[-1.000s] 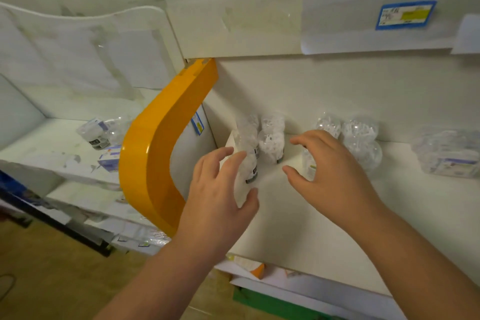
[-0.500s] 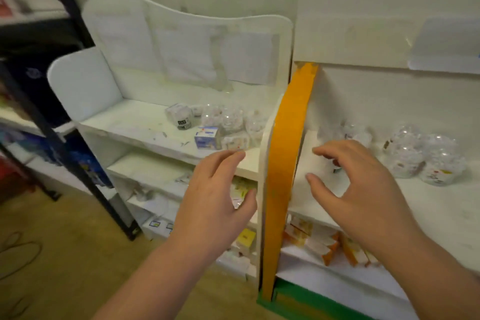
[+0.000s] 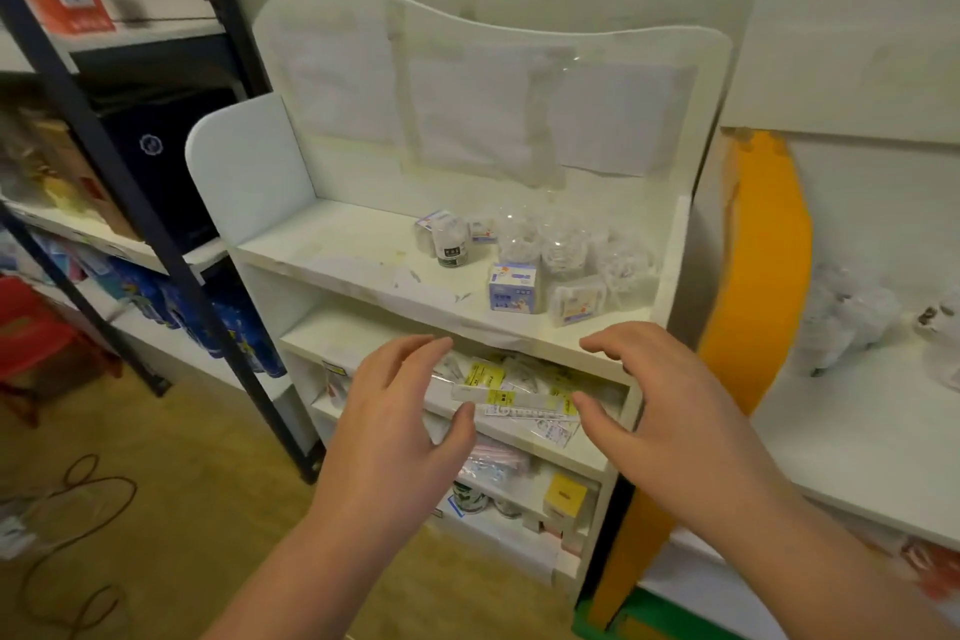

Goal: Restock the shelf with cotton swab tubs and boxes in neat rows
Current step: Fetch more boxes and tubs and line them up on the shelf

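A white display shelf (image 3: 332, 244) fills the middle of the view. On the right half of its top board lie several clear cotton swab tubs (image 3: 563, 244), a dark-labelled tub (image 3: 450, 239), a blue and white box (image 3: 512, 287) and a clear flat box (image 3: 577, 299), in a loose cluster. My left hand (image 3: 397, 424) and my right hand (image 3: 660, 411) hover in front of the board's front edge, fingers spread and holding nothing. More clear tubs (image 3: 844, 314) sit on the neighbouring shelf to the right.
An orange curved side panel (image 3: 756, 286) divides the two white units. Lower boards hold yellow-labelled packets (image 3: 491, 382) and small boxes (image 3: 563, 496). A dark metal rack (image 3: 130, 182) with goods stands at left. Cables (image 3: 67, 525) lie on the wooden floor.
The view has swung left from the right-hand shelf to the middle unit. Both hands left the tubs there and now hang, holding nothing, before the middle unit's top board.
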Demonstrator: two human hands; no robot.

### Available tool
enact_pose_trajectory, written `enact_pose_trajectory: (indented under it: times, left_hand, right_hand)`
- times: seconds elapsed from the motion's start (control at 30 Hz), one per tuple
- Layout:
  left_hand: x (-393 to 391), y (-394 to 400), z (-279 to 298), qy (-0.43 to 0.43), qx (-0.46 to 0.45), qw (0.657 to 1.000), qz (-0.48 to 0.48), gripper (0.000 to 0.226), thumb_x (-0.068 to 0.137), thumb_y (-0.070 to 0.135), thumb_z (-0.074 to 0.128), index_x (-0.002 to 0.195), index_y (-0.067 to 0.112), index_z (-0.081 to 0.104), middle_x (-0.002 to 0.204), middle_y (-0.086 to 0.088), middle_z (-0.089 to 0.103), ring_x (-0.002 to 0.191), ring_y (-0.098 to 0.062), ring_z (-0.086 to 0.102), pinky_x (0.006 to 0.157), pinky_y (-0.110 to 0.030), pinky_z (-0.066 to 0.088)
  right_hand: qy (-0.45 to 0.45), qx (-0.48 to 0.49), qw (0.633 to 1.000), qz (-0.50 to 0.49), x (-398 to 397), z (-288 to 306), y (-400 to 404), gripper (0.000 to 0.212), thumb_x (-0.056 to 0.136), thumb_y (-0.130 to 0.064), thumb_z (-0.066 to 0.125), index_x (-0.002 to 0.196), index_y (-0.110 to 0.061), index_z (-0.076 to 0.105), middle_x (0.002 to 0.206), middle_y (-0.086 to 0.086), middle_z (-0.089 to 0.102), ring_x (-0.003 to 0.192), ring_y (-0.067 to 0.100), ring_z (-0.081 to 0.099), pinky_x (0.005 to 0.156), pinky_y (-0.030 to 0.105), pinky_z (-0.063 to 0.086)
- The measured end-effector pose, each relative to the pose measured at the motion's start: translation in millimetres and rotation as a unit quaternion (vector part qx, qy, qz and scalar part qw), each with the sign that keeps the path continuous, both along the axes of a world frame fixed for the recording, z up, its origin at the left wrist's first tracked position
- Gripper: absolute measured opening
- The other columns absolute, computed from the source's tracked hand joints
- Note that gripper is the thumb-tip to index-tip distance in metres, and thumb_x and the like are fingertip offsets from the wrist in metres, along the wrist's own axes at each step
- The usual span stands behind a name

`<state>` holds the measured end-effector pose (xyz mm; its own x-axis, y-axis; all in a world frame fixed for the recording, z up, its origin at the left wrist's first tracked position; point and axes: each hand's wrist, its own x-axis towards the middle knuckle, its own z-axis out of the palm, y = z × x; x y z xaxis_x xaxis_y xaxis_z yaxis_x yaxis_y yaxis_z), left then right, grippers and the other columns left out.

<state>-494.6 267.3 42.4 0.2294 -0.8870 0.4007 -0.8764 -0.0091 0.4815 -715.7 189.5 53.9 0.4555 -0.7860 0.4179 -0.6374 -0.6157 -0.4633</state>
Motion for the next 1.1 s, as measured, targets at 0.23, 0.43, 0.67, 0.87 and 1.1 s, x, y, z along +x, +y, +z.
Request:
enact_pose_trajectory:
  times: [0.23,0.43,0.67,0.87,1.1]
  left_hand:
    - [72,-67,2,-0.023,0.025,0.999,0.036,0.056,0.087,0.046,0.06,0.139,0.039,0.041,0.132,0.03,0.032,0.123,0.011,0.025,0.103,-0.024,0.039]
    - [123,-125,8,-0.042,0.038,0.997,0.055,0.057,0.087,0.042,0.063,0.139,0.039,0.041,0.132,0.028,0.035,0.121,0.012,0.024,0.101,-0.016,0.024]
    - [166,-195,-14,0.002,0.058,0.998,0.0,0.055,0.086,0.04,0.063,0.137,0.036,0.044,0.137,0.021,0.037,0.129,0.003,0.032,0.104,-0.019,0.029]
    - [189,-296,-41,0.034,0.054,0.991,-0.117,0.059,0.081,0.034,0.068,0.136,0.025,0.05,0.138,0.005,0.046,0.13,-0.012,0.041,0.105,-0.018,0.028]
    - [200,-367,-66,-0.027,0.079,0.963,-0.254,0.052,0.079,0.032,0.07,0.129,0.026,0.055,0.138,0.002,0.047,0.129,-0.017,0.045,0.107,-0.008,0.013]
  right_hand:
    - [-0.045,0.03,0.998,0.014,87,-20,-86,0.035,0.085,-0.038,0.067,0.119,-0.034,0.058,0.115,-0.024,0.051,0.111,-0.003,0.049,0.094,0.017,0.04]
    - [-0.064,0.041,0.997,0.021,150,-22,-150,0.034,0.085,-0.033,0.067,0.118,-0.031,0.06,0.116,-0.021,0.052,0.108,0.001,0.049,0.09,0.013,0.036]
    - [-0.049,0.063,0.997,-0.014,169,-34,-185,0.031,0.085,-0.032,0.068,0.115,-0.032,0.06,0.112,-0.023,0.051,0.106,-0.001,0.051,0.089,0.007,0.036]
    - [-0.035,0.062,0.992,-0.105,183,-35,-202,0.032,0.084,-0.029,0.07,0.114,-0.032,0.061,0.112,-0.023,0.051,0.105,-0.001,0.052,0.091,0.007,0.035]
    - [-0.035,0.054,0.975,-0.214,212,-34,-204,0.034,0.082,-0.023,0.072,0.11,-0.034,0.057,0.108,-0.019,0.053,0.1,-0.008,0.047,0.086,-0.003,0.027]
